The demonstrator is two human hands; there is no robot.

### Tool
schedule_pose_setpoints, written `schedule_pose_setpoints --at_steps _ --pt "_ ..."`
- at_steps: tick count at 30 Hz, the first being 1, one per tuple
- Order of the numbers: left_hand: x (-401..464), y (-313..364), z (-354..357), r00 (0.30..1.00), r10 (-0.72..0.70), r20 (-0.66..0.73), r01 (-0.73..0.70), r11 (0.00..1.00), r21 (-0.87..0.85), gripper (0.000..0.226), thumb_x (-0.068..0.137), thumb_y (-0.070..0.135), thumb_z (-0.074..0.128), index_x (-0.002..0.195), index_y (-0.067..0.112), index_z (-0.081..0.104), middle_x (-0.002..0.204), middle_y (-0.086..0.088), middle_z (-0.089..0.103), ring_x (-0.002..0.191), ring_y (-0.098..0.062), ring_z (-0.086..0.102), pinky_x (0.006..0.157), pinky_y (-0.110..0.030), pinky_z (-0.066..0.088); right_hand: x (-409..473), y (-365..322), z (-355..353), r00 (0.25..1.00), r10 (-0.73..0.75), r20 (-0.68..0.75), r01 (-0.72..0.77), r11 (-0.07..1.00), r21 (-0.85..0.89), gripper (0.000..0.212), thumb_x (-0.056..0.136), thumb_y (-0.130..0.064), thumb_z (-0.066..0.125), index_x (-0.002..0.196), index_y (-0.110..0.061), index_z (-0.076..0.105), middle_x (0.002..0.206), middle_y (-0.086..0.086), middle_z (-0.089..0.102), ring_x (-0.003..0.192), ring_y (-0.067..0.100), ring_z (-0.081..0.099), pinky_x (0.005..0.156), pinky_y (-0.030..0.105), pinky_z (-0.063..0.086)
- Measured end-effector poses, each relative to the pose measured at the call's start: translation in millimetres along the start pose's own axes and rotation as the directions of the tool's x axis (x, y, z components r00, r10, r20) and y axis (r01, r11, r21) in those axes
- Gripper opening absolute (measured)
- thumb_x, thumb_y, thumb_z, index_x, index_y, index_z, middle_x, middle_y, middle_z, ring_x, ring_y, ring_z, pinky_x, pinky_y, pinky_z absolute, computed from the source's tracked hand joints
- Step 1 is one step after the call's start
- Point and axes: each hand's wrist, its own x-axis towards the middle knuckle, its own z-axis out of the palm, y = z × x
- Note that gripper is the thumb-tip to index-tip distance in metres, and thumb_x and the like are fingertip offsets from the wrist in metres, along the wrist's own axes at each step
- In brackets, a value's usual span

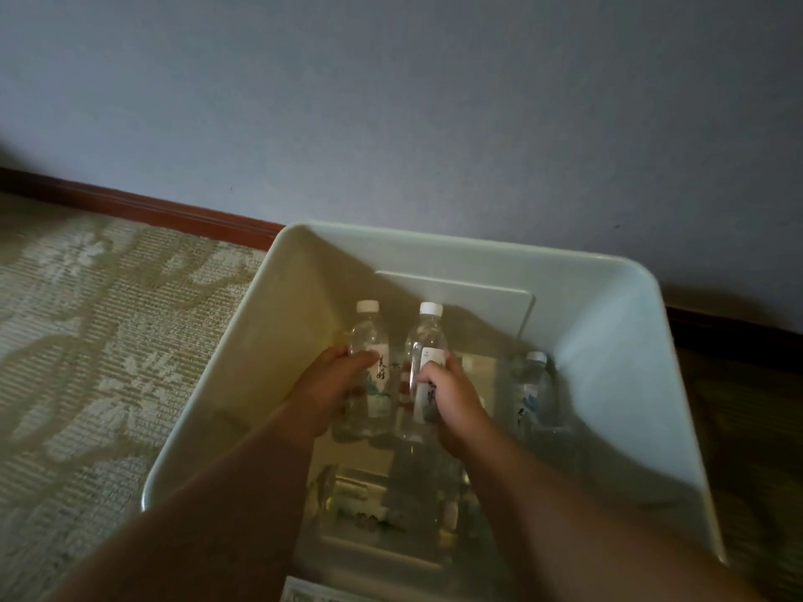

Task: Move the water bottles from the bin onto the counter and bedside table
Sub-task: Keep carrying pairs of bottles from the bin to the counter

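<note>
A pale plastic bin (608, 323) stands on the floor against the wall. Inside it stand clear water bottles with white caps and white labels. My left hand (330, 384) grips the left bottle (369, 336) around its middle. My right hand (452, 397) grips the middle bottle (428, 336) around its label. A third bottle (532, 393) stands alone at the bin's right side, untouched. More bottles lie dimly at the bin's near end, under my forearms, hard to make out.
A patterned beige carpet (100, 341) covers the floor to the left. A dark wooden skirting board (143, 206) runs along the grey wall (391, 123) behind the bin. Dark floor lies right of the bin.
</note>
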Motion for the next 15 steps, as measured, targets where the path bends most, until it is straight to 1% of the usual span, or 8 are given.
schedule_pose_setpoints --at_steps 2,4,5,7,8,10,12,15 --pt "-5 7 2 0.996 -0.016 0.087 0.024 0.996 -0.083 0.022 0.085 0.041 0.07 0.101 0.027 0.073 0.091 -0.004 0.078 0.085 -0.027 0.073 0.063 -0.039 0.058 -4 -7 1 1.0 -0.018 0.019 0.017 0.999 0.031 0.027 0.074 -0.023 0.058 0.099 -0.032 0.068 0.106 0.024 0.07 0.088 0.038 0.07 0.082 0.06 0.058" --pt "-10 16 7 0.99 -0.063 0.125 0.087 0.978 -0.19 0.034 0.087 0.044 0.061 0.099 0.015 0.074 0.085 -0.008 0.075 0.078 -0.029 0.071 0.068 -0.043 0.06 -7 -15 3 0.999 -0.033 0.029 0.032 0.998 0.047 0.015 0.075 -0.034 0.06 0.086 -0.031 0.07 0.106 0.024 0.069 0.098 0.042 0.069 0.092 0.07 0.051" --pt "-11 19 9 0.988 -0.07 0.135 0.103 0.962 -0.254 0.036 0.088 0.044 0.056 0.093 0.013 0.074 0.08 -0.008 0.072 0.071 -0.028 0.069 0.07 -0.041 0.059 -8 -18 4 0.998 -0.042 0.045 0.04 0.999 0.037 0.017 0.076 -0.041 0.062 0.088 -0.033 0.071 0.109 0.02 0.071 0.104 0.044 0.069 0.095 0.07 0.05" --pt "-12 26 12 0.985 -0.05 0.165 0.104 0.934 -0.342 0.038 0.089 0.042 0.049 0.088 0.013 0.074 0.075 -0.007 0.069 0.065 -0.026 0.066 0.072 -0.039 0.056 -6 -27 6 0.996 -0.057 0.07 0.056 0.998 0.018 0.037 0.077 -0.051 0.068 0.107 -0.03 0.071 0.115 0.015 0.073 0.108 0.042 0.069 0.097 0.065 0.052" --pt "-13 30 12 0.982 -0.035 0.186 0.101 0.928 -0.359 0.04 0.09 0.043 0.048 0.091 0.012 0.074 0.077 -0.009 0.07 0.066 -0.027 0.067 0.074 -0.04 0.056 -5 -32 5 0.995 -0.066 0.07 0.064 0.998 0.02 0.047 0.076 -0.054 0.07 0.115 -0.027 0.069 0.116 0.015 0.074 0.107 0.04 0.071 0.096 0.063 0.053" --pt "-19 44 12 0.971 -0.001 0.238 0.087 0.933 -0.349 0.047 0.092 0.049 0.052 0.098 0.009 0.078 0.091 -0.015 0.076 0.079 -0.033 0.072 0.08 -0.046 0.058 -6 -43 4 0.994 -0.064 0.084 0.064 0.998 0.003 0.057 0.075 -0.054 0.074 0.123 -0.023 0.068 0.116 0.014 0.075 0.104 0.038 0.073 0.096 0.06 0.055" --pt "-26 58 15 0.964 0.058 0.258 0.032 0.943 -0.332 0.049 0.093 0.05 0.058 0.109 0.008 0.076 0.107 -0.022 0.076 0.094 -0.039 0.074 0.084 -0.053 0.059 -11 -58 3 0.992 -0.072 0.105 0.076 0.997 -0.031 0.054 0.079 -0.054 0.075 0.123 -0.024 0.069 0.114 0.014 0.076 0.104 0.039 0.073 0.098 0.061 0.054" --pt "-40 82 23 0.968 0.142 0.207 -0.062 0.934 -0.351 0.05 0.089 0.042 0.066 0.126 0.007 0.065 0.111 -0.026 0.073 0.091 -0.041 0.074 0.072 -0.052 0.061 -30 -91 -2 0.989 -0.114 0.09 0.116 0.993 -0.019 0.038 0.081 -0.053 0.073 0.11 -0.029 0.074 0.11 0.013 0.077 0.104 0.039 0.072 0.098 0.064 0.052"
